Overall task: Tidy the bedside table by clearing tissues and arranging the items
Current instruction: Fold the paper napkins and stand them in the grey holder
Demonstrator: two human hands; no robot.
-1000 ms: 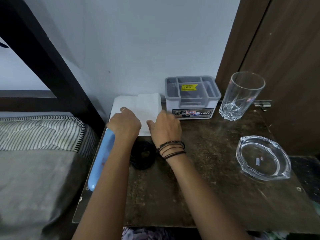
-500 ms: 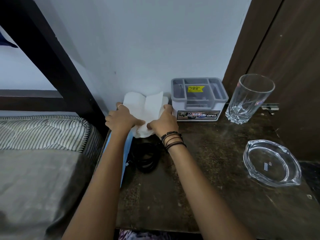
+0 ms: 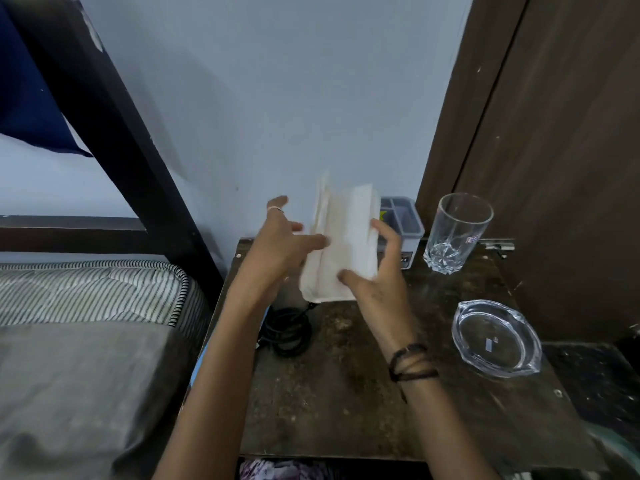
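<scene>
A person's two hands hold a stack of white tissues (image 3: 341, 244) upright above the back of a dark, scuffed bedside bench (image 3: 346, 393), in front of a pale blue wall. The right hand (image 3: 377, 282) grips the stack from its right side: the thumb lies across the lower front of the paper while the fingers (image 3: 386, 233) curl round the right edge. The left hand (image 3: 282, 244) meets the stack from the left, fingers spread and fairly straight, one fingertip touching the front of the paper near mid-height; a ring shows on one raised finger. The bottom edge of the tissues hangs clear of the bench top, and motion blur softens the folds.

Just behind the tissues, partly hidden by them and by the right hand, a grey plastic organiser (image 3: 403, 223) stands against the wall. To its right a clear drinking glass (image 3: 455, 233) stands upright, and nearer the camera a clear glass ashtray (image 3: 495, 337) lies near the bench's right edge. A coiled black cable (image 3: 289, 336) lies on the bench below the left wrist. Dark cord bracelets (image 3: 410, 363) circle the right wrist. At left, a striped mattress (image 3: 90, 289) and a grey pillow (image 3: 79, 393) lie beside a dark bed frame (image 3: 114, 133).
</scene>
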